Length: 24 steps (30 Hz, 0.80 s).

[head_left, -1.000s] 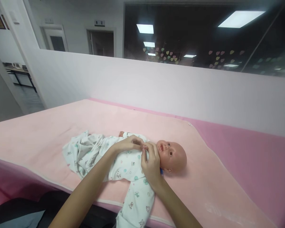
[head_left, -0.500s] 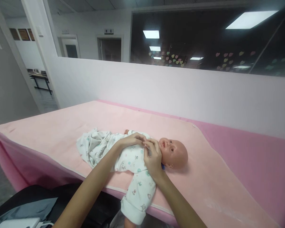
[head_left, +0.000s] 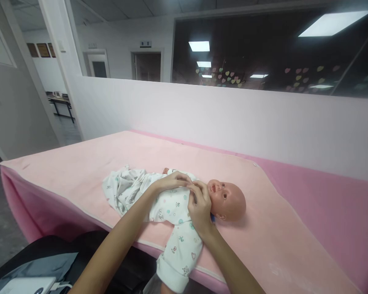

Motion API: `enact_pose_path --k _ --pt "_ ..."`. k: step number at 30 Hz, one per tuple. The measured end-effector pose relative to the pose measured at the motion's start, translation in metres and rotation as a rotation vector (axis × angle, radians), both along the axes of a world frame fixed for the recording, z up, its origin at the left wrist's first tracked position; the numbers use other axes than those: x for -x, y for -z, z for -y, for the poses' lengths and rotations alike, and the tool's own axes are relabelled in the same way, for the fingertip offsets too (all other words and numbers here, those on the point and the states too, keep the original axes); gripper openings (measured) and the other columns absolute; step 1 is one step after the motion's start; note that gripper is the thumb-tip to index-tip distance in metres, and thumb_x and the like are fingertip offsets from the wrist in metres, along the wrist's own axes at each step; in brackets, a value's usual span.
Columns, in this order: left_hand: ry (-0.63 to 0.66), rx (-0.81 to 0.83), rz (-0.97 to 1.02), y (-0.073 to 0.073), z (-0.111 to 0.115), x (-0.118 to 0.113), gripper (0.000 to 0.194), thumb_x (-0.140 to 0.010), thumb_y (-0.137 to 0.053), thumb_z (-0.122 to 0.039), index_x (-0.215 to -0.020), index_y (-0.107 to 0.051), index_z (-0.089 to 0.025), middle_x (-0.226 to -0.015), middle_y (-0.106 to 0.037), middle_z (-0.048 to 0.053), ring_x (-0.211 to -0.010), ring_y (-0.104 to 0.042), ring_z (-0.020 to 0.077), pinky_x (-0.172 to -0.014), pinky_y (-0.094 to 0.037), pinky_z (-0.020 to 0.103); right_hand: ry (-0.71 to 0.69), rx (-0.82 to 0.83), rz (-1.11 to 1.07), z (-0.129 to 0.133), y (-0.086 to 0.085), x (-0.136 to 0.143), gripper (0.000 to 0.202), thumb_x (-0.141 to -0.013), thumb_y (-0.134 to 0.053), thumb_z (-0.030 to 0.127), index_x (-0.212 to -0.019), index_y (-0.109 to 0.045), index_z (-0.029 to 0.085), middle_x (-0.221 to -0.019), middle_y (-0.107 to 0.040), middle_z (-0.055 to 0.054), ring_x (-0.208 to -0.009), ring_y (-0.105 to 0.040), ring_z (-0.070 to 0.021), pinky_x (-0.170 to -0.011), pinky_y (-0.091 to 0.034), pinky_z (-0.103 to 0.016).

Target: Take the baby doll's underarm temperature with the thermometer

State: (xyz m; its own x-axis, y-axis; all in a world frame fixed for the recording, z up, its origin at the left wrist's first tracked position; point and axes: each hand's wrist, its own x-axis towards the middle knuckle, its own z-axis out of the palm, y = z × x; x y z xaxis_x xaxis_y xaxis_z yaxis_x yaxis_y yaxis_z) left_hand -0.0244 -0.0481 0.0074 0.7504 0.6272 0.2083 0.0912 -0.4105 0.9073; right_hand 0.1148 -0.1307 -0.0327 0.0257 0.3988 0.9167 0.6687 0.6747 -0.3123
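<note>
A baby doll [head_left: 230, 200] lies on its back, its bald head to the right and its mouth open. It is dressed in white baby clothes [head_left: 171, 206] with small printed figures. Over the upper chest, just below the chin, my left hand [head_left: 175, 180] and my right hand [head_left: 200, 206] meet with bent fingers. Their fingertips pinch at the front of the clothes near the collar; the exact spot is hidden behind the fingers. One sleeved arm of the doll hangs over the near edge. A bit of blue [head_left: 213, 217] shows beside its neck.
A pale pink mat [head_left: 88, 171] covers the table, with darker pink cloth [head_left: 331, 200] at the right. Behind it stands a white wall [head_left: 217, 118] with a window above. At lower left, a white device [head_left: 27, 286] with a cable rests on dark fabric.
The whole view has shifted slightly, so everything sits a little further right. Both hands stay at the doll's collar, the right fingers curled slightly closer together.
</note>
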Motion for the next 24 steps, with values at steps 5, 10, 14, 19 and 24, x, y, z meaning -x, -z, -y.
enact_pose_path --k 5,10,14,19,24 --pt "-0.247 -0.123 -0.076 0.003 0.010 0.018 0.024 -0.079 -0.056 -0.034 -0.070 -0.066 -0.014 -0.082 -0.066 0.002 -0.083 -0.058 0.0162 -0.094 -0.035 0.032 -0.004 -0.060 0.005 0.003 0.000 0.000 0.028 -0.082 -0.041 0.002 -0.089 -0.059 0.021 -0.096 -0.053 -0.005 -0.094 -0.055 -0.0166 -0.078 -0.052 -0.033" --pt "-0.264 -0.099 0.001 0.012 0.040 0.042 0.022 -0.081 -0.055 -0.035 -0.083 -0.067 -0.016 -0.113 -0.061 0.008 -0.105 -0.054 0.0216 -0.093 -0.037 0.033 -0.039 -0.067 -0.008 0.004 0.001 0.002 0.029 -0.081 -0.041 0.001 -0.089 -0.060 0.021 -0.098 -0.053 -0.007 -0.094 -0.056 -0.0172 -0.078 -0.053 -0.033" --pt "-0.363 -0.164 0.015 0.023 0.057 0.052 0.017 -0.080 -0.058 -0.030 -0.087 -0.066 -0.017 -0.121 -0.056 0.009 -0.110 -0.051 0.0221 -0.092 -0.040 0.031 -0.053 -0.050 -0.017 0.003 0.002 0.002 0.030 -0.081 -0.040 0.002 -0.089 -0.061 0.022 -0.100 -0.054 -0.007 -0.094 -0.056 -0.0182 -0.078 -0.053 -0.035" --pt "-0.393 -0.205 0.049 0.029 0.061 0.052 0.017 -0.082 -0.056 -0.030 -0.088 -0.064 -0.016 -0.108 -0.060 0.008 -0.103 -0.054 0.0205 -0.088 -0.042 0.029 -0.046 0.015 0.043 0.003 -0.002 0.002 0.028 -0.081 -0.039 0.004 -0.091 -0.060 0.020 -0.099 -0.056 -0.008 -0.094 -0.055 -0.0189 -0.078 -0.050 -0.035" --pt "-0.374 -0.170 0.115 0.027 0.058 0.050 0.015 -0.082 -0.056 -0.027 -0.089 -0.062 -0.015 -0.097 -0.062 0.007 -0.092 -0.057 0.0178 -0.085 -0.044 0.029 -0.050 0.076 0.271 0.006 -0.014 0.010 0.012 -0.080 -0.049 0.015 -0.088 -0.057 0.020 -0.089 -0.062 -0.004 -0.089 -0.055 -0.0198 -0.094 -0.034 -0.045"
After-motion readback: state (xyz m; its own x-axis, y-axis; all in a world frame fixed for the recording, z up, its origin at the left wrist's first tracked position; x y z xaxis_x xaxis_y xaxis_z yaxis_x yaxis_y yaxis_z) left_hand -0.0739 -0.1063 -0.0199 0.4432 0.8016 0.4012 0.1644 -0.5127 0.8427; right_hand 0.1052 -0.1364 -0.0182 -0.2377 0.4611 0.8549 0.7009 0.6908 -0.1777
